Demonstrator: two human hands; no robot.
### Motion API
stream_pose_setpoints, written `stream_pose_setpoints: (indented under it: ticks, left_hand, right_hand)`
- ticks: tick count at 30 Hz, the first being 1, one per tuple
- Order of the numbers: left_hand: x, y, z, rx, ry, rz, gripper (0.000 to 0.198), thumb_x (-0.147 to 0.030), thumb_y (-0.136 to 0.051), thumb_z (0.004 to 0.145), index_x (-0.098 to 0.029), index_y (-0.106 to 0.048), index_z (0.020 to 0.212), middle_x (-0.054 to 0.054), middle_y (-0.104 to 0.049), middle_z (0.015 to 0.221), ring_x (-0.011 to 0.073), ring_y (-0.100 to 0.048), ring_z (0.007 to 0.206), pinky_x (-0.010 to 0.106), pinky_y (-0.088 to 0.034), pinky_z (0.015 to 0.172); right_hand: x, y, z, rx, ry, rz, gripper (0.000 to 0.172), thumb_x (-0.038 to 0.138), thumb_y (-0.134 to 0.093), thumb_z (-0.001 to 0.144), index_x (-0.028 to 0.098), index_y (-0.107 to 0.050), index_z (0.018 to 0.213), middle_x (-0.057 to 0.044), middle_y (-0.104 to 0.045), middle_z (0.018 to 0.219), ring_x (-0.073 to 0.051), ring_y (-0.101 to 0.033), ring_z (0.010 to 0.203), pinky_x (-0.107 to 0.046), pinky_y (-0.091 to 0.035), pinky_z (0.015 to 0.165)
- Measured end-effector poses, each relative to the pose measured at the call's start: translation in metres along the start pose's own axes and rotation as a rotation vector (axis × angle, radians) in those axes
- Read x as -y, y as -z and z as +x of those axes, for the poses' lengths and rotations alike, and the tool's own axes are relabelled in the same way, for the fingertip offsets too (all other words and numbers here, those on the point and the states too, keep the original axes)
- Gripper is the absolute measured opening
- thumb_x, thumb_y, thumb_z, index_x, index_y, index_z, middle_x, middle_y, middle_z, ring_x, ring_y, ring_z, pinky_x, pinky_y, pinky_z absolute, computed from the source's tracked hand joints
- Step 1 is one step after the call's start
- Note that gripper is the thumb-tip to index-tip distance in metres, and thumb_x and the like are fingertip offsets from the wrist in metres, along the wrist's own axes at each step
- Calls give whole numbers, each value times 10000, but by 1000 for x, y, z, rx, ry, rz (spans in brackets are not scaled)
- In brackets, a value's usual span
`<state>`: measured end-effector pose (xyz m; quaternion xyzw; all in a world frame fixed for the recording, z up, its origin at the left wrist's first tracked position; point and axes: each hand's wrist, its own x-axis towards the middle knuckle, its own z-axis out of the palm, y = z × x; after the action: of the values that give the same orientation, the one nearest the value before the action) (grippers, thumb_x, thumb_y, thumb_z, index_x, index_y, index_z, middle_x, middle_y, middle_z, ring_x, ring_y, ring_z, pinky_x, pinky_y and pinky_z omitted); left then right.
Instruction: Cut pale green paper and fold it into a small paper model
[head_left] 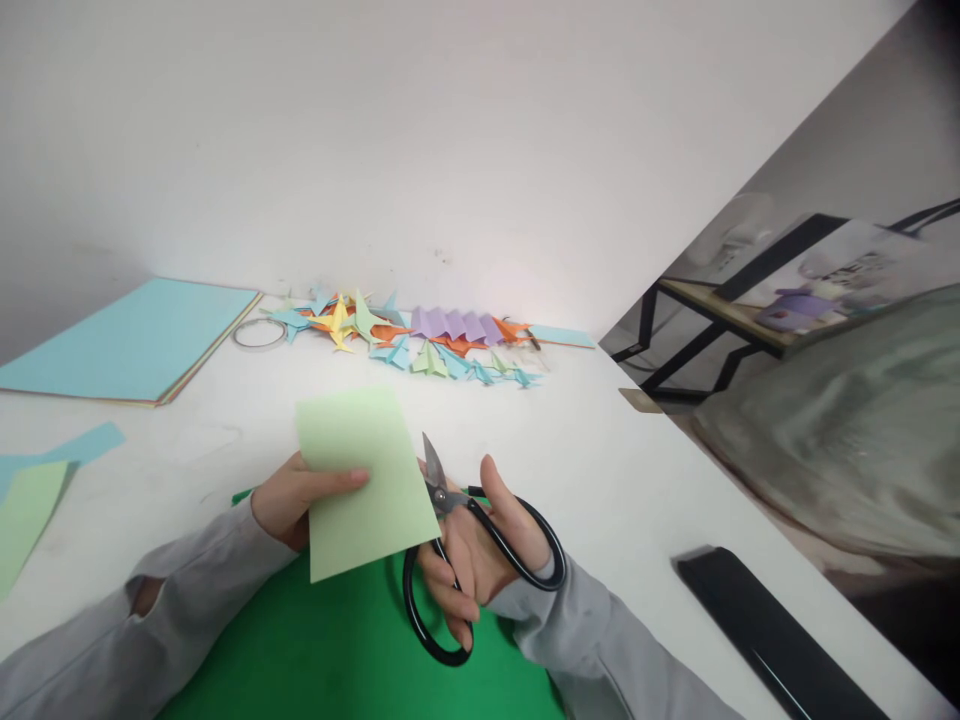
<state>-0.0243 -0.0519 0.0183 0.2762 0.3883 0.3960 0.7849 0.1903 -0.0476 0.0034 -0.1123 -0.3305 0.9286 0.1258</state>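
Observation:
My left hand (289, 500) pinches a pale green sheet of paper (360, 440) by its left side, thumb on top and fingers hidden beneath. In my right hand (480, 550) is a pair of black-handled scissors (440, 497), with the thumb through one loop and fingers through the other. The handles are spread apart. The metal blades lie at the right edge of the paper; how much of the lower blade is behind the sheet I cannot tell. Below both hands lies a green mat (360, 640).
Folded paper figures (364, 320) in several colours sit along the wall, beside a purple pleated strip (456, 325) and a wire ring (259, 333). Blue sheets (135, 335) are stacked at left, near green and blue offcuts (34, 510). A black object (772, 630) lies at right.

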Motion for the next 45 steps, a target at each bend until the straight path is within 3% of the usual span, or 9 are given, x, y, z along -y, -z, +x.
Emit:
stream_pose_setpoints:
  ticks: [3,8,12,16,24,33,37,41,45]
  left_hand:
    - [-4,3,-4,24,35,-82,409,-293,-715,593,-128,-673,965,126,-707,884,311,-651,848,373,-511,713]
    - [-12,4,-9,-48,118,-42,364,-297,-664,646,-123,-676,966,125,-714,785,296,-667,779,352,-513,654]
    - [-12,2,-7,-20,51,26,408,-249,-644,690,-124,-626,1078,119,-716,817,284,-671,718,383,-512,661]
    - [-8,4,-2,-73,-33,55,382,-221,-665,682,-121,-636,1050,125,-710,891,281,-668,741,377,-517,669]
    - [-4,8,3,-91,-102,78,341,-212,-701,647,-143,-666,979,105,-717,843,277,-669,734,367,-529,648]
    - [-6,6,4,-233,-100,65,342,-202,-734,593,-117,-653,915,125,-710,831,287,-667,750,379,-534,663]
    - [-7,9,5,-191,-85,69,307,-181,-715,617,-124,-663,915,109,-714,784,270,-672,711,377,-537,667]
    - [-4,10,4,-38,-42,57,298,-181,-681,668,-116,-664,958,113,-717,790,285,-670,741,377,-538,639]
    - [-2,8,3,26,-23,55,322,-185,-656,708,-108,-648,1022,118,-714,856,282,-668,777,393,-532,702]
  right_hand:
    - [-1,1,0,-3,-28,-19,745,706,65,759,285,-261,1280,35,-522,653,-124,-474,449,-322,-368,507]
    - [-9,4,2,3,39,-21,909,723,206,653,268,-234,1306,30,-534,595,-114,-416,423,-377,-397,548]
    - [-10,5,3,10,2,7,895,740,194,642,287,-168,1324,39,-545,583,-106,-402,385,-405,-398,553]
    - [-7,8,4,22,-59,-16,845,723,204,655,310,-97,1327,46,-558,586,-137,-463,379,-403,-389,523]
    - [-3,5,1,27,-4,-28,759,719,87,739,289,-70,1345,37,-528,657,-133,-480,437,-316,-361,494]
    - [0,1,-4,-21,85,-68,741,695,86,763,279,-58,1359,29,-505,676,-131,-470,465,-315,-377,498]
    - [-3,6,-2,11,56,-15,805,722,119,722,264,-78,1354,20,-521,664,-135,-481,454,-290,-358,462]
    - [-9,12,1,85,13,61,890,736,200,649,261,-134,1324,7,-561,642,-152,-503,411,-275,-336,409]
    - [-13,14,2,26,27,92,908,751,167,650,234,-229,1282,8,-566,633,-146,-506,405,-287,-350,421]
